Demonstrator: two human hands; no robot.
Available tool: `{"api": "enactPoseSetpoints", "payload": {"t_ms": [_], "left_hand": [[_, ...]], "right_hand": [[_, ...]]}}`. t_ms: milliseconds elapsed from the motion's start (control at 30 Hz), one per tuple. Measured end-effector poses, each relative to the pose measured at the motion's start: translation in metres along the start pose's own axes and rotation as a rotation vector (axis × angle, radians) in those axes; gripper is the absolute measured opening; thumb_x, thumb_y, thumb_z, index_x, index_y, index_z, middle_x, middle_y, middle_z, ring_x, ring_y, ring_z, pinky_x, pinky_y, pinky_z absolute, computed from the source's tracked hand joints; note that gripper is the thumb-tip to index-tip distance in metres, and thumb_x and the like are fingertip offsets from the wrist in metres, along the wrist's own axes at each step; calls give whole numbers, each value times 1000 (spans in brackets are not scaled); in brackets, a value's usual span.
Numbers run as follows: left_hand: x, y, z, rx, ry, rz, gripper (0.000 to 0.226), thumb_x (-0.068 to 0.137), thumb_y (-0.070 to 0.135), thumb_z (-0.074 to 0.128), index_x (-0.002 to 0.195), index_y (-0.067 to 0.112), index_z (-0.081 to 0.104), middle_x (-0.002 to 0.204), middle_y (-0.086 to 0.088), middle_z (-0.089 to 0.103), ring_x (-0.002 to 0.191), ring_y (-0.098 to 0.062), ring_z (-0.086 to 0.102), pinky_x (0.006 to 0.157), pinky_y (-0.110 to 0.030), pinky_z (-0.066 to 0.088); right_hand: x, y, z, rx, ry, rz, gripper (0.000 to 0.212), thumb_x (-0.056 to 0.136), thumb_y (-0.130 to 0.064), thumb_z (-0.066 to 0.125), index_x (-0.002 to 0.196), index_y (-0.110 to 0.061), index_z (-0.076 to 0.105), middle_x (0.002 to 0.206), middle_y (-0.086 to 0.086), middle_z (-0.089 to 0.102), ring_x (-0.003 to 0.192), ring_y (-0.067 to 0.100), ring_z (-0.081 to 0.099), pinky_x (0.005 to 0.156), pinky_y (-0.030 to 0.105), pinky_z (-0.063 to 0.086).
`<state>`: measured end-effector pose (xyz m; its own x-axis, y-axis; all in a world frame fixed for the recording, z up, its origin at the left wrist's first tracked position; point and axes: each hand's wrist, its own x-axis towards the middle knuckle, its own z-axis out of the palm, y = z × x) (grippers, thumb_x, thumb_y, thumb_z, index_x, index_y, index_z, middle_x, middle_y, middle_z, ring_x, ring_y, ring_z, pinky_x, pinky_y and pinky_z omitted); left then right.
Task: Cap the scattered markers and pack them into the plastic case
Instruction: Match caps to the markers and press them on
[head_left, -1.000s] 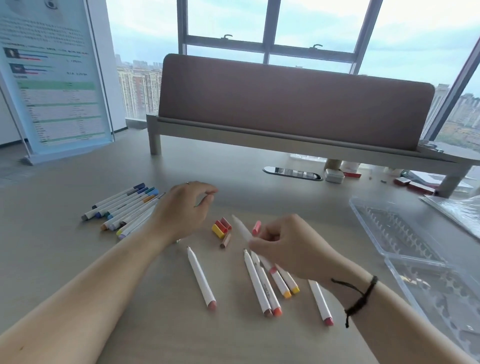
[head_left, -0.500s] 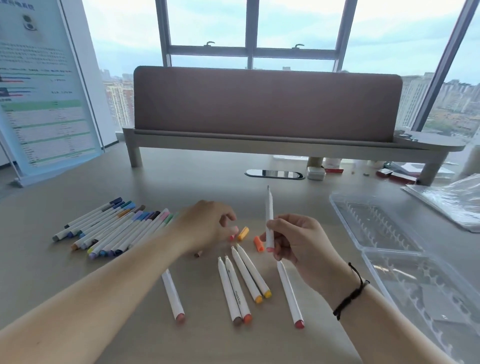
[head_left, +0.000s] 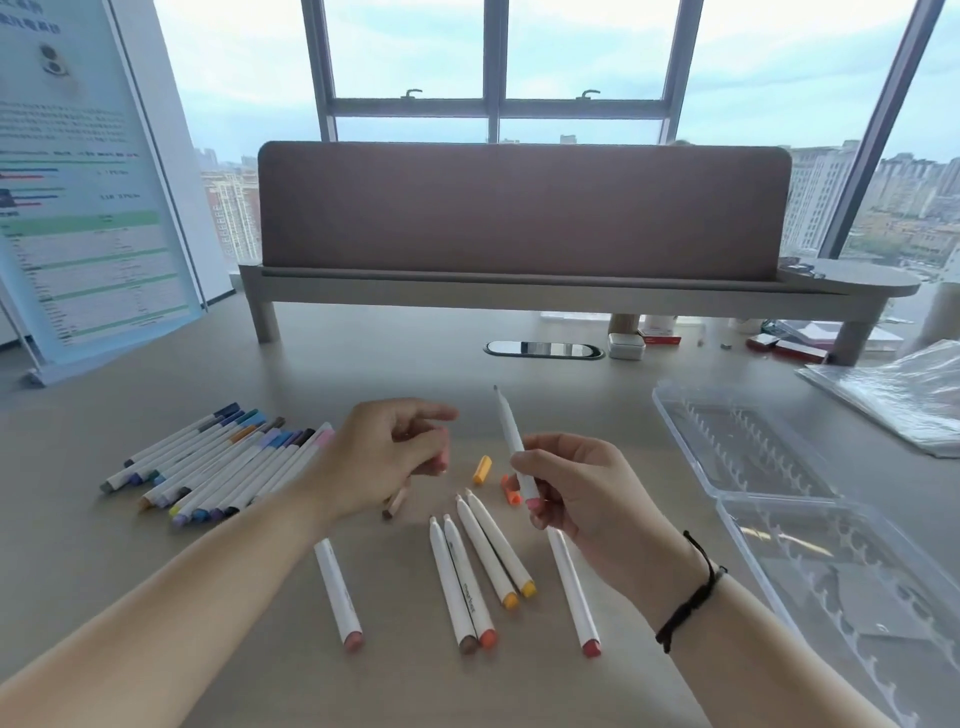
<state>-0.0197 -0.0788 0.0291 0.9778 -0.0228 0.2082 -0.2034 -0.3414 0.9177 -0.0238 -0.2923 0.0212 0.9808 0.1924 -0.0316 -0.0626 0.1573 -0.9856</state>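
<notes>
Pinched in the right hand (head_left: 582, 499) at frame centre, an uncapped white marker (head_left: 514, 447) points its tip up; the left hand (head_left: 384, 457) beside it curls round a pink cap (head_left: 442, 460). Capping is the step in hand: the cap must next meet the raised tip squarely. Six uncapped markers (head_left: 475, 564) lie below the hands, capped ones (head_left: 218, 467) at left, the open plastic case (head_left: 810, 499) at right. Half a second earlier the left hand was low among the loose caps (head_left: 483, 469); it has since lifted clear.

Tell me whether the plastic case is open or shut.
Open: the plastic case lies spread flat at the table's right, both clear halves facing up, ribbed slots exposed, no markers inside.
</notes>
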Motion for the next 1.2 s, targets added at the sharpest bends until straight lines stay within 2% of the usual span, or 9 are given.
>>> {"api": "enactPoseSetpoints", "payload": {"t_ms": [100, 233, 467, 700, 800, 900, 1000, 1100, 1200], "left_hand": [[-10, 0, -14, -481, 100, -103, 21, 85, 6, 67, 105, 4, 72, 88, -17, 75, 83, -25, 74, 72, -26, 60], [-11, -4, -27, -725, 155, -96, 23, 65, 14, 77, 88, 8, 78, 90, -17, 75, 84, -24, 74, 73, -30, 61], [-14, -4, -30, -695, 105, -55, 26, 59, 16, 79, 85, 12, 80, 97, -20, 75, 90, -28, 74, 79, -33, 61], [-18, 0, -24, -704, 49, -66, 29, 57, 15, 81, 85, 9, 79, 98, -24, 73, 84, -29, 74, 72, -30, 62], [-20, 0, -24, -677, 26, -40, 41, 53, 21, 91, 90, 8, 78, 100, -25, 73, 85, -30, 74, 74, -31, 61], [-23, 2, -23, -582, -3, -13, 34, 58, 23, 89, 89, 12, 79, 99, -23, 74, 88, -31, 74, 75, -31, 61], [-25, 6, -21, -512, -35, 27, 49, 51, 38, 95, 90, 14, 79, 99, -21, 75, 89, -32, 75, 75, -31, 61], [-26, 8, -21, -478, -14, 46, 55, 45, 45, 97, 89, 15, 80, 96, -21, 75, 86, -33, 75, 75, -32, 62], [-28, 11, -20, -463, -10, 65, 52, 47, 42, 96, 87, 15, 80, 93, -22, 75, 83, -34, 75, 73, -32, 62]], "right_hand": [[-4, 1, 3, -35, -90, -7, 9, 86, -1, 71, 94, -2, 74, 72, 14, 68, 53, 19, 49, 49, 27, 44], [-6, 2, 4, -41, -140, -27, 7, 84, 2, 73, 89, -1, 76, 73, 16, 66, 56, 21, 56, 52, 28, 48], [-5, -4, 2, 123, -67, -71, 6, 86, 6, 67, 88, 5, 72, 73, 22, 64, 57, 26, 62, 55, 29, 57], [-4, -8, 2, 241, -8, -94, 11, 82, 5, 68, 92, 7, 69, 70, 18, 66, 56, 22, 64, 57, 28, 59], [-6, -8, 2, 218, -21, -84, 16, 77, 2, 72, 92, 6, 70, 71, 18, 67, 58, 23, 65, 60, 29, 60], [-8, -9, 4, 199, -39, -77, 25, 67, -5, 76, 90, 4, 72, 71, 20, 67, 58, 24, 66, 63, 30, 61], [-9, -11, 4, 223, -49, -69, 27, 65, -5, 76, 91, 3, 72, 73, 21, 69, 59, 24, 68, 65, 31, 62], [-10, -13, 4, 254, -48, -47, 21, 65, -5, 77, 86, -1, 75, 77, 22, 71, 62, 25, 71, 64, 30, 63], [-12, -14, 6, 252, -59, -28, 11, 66, -8, 77, 77, -6, 77, 78, 22, 72, 63, 25, 72, 60, 29, 61]]}}
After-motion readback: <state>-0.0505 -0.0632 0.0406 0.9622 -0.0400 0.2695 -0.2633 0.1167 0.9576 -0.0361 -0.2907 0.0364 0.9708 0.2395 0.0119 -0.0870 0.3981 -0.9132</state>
